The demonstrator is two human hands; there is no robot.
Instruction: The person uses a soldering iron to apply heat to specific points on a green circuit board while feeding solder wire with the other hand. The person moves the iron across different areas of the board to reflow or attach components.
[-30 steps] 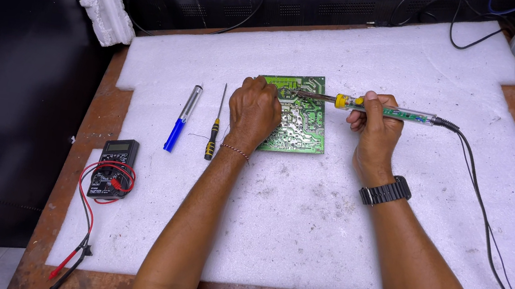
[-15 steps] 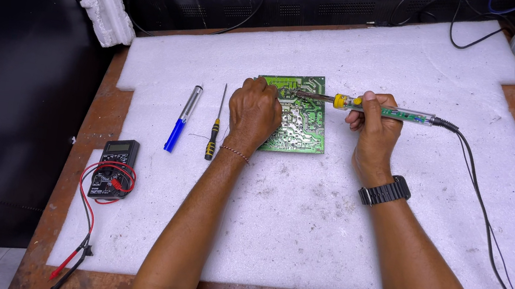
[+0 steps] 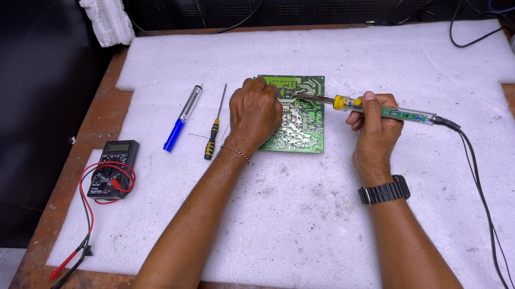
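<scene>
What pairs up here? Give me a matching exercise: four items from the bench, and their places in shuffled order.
Things:
1. soldering iron
2. circuit board
3. multimeter
4. screwdriver

Places:
A. under the left hand, flat on the white foam sheet
B. at the sheet's left edge, with red and black leads
C. held in the right hand, tip on the board
D. lying between the blue-tipped pen-shaped tool and the left hand

Pairs: 1-C, 2-A, 3-B, 4-D
</scene>
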